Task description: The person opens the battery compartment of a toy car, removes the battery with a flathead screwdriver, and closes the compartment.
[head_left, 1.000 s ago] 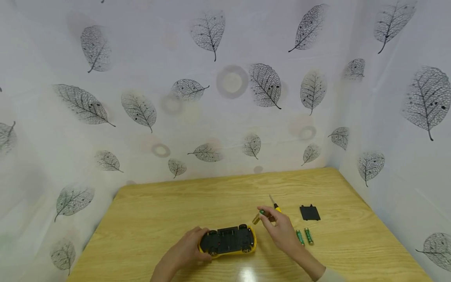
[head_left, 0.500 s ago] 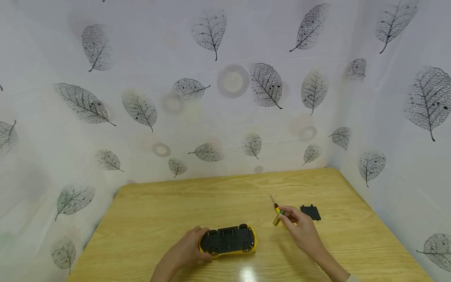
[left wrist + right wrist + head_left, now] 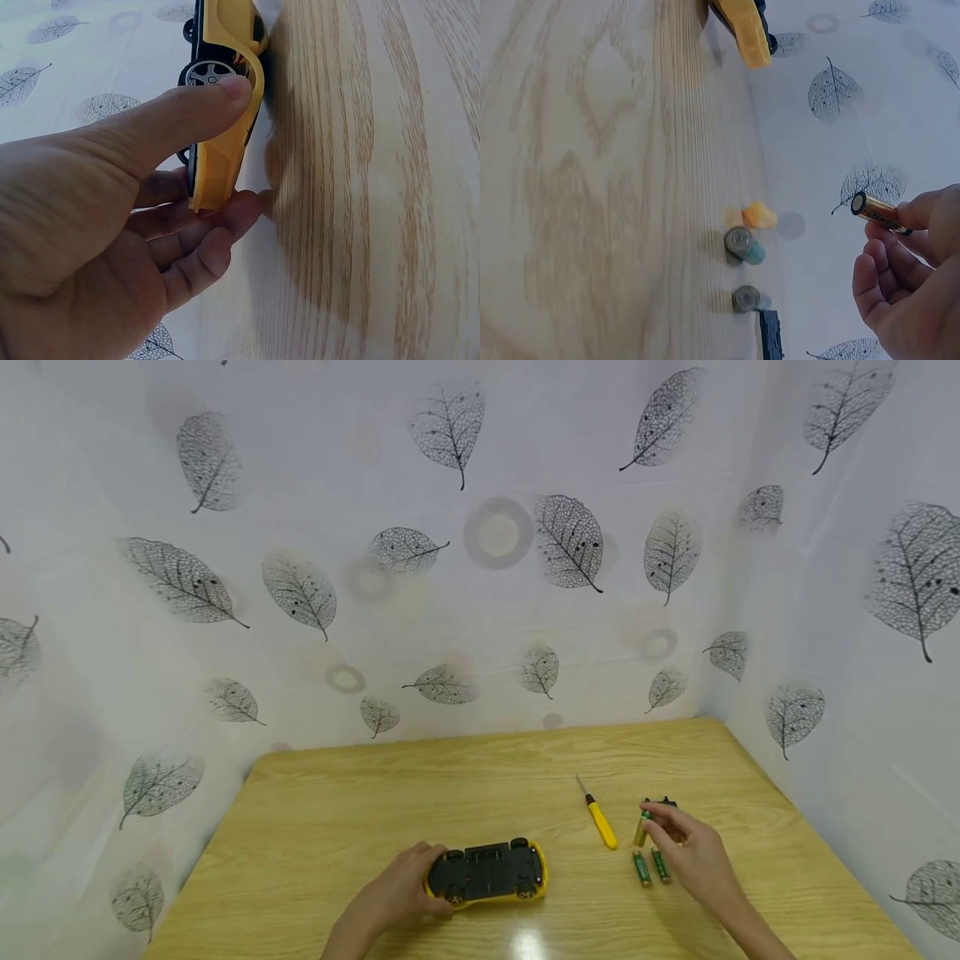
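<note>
A yellow toy car [image 3: 517, 870] lies upside down, its black underside with a rectangular recess facing up. My left hand [image 3: 390, 893] grips the car's left end; in the left wrist view the thumb [image 3: 234, 88] presses beside a wheel and the fingers curl under the end. Between thumb and fingertips, my right hand [image 3: 701, 860] pinches a gold-and-green battery [image 3: 641, 831], raised off the table. Two more green batteries [image 3: 642, 868] lie just below it, side by side. Behind the right hand, a black battery cover [image 3: 669, 802] is mostly hidden.
A screwdriver [image 3: 602, 825] with a yellow handle lies between the car and the batteries. The wood-grain table [image 3: 360, 802] ends at a leaf-printed white curtain [image 3: 450, 610] at the back and sides.
My right hand has moved right with the battery, away from the car, past the screwdriver to above the two lying batteries, now covering most of the black cover. The left hand and car stay put.
</note>
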A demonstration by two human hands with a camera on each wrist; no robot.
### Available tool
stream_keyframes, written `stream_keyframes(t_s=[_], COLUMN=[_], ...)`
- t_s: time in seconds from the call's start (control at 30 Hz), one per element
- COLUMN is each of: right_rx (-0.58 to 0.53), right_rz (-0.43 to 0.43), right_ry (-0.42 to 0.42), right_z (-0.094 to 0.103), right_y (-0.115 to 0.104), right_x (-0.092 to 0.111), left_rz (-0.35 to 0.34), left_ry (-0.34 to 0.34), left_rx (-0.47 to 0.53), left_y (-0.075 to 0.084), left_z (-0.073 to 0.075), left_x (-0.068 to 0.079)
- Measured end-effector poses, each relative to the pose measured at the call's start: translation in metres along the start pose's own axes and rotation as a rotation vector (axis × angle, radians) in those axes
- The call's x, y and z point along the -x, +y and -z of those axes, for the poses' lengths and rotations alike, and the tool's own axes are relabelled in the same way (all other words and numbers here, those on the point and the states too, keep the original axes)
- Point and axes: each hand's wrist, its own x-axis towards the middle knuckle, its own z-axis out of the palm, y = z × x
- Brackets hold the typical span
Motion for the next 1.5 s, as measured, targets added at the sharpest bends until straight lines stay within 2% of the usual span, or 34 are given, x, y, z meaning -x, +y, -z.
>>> stream_keyframes(t_s=[0.27,0.5,0.77,1.0,1.2,1.5], right_rx=[0.075,0.084,0.148,0.108,0.096,0.171], right_rz=[-0.035,-0.16,-0.252,-0.378,-0.399,-0.366], right_ry=[-0.003,-0.08,-0.143,-0.23,-0.262,-0.277], right_z=[0.024,0.032,0.037,0.033,0.03,0.027], right_y=[0.02,0.034,0.047,0.06,0.063,0.066], right_x=[0.004,0.006,0.005,0.007,0.01,0.007], left_rz=[0.009,0.013,0.005,0.014,0.005,-0.004], left_ry=[-0.004,-0.008,-0.008,-0.008,0.001,0.0], left_rx=[0.007,0.014,0.024,0.019,0.022,0.014], left_y=[0.0,-0.001,-0.002,-0.001,-0.002,-0.004], left_z=[0.001,-0.001,-0.001,-0.001,-0.002,-0.002], left_x=[0.0,0.0,-0.001,-0.001,0.0,0.0])
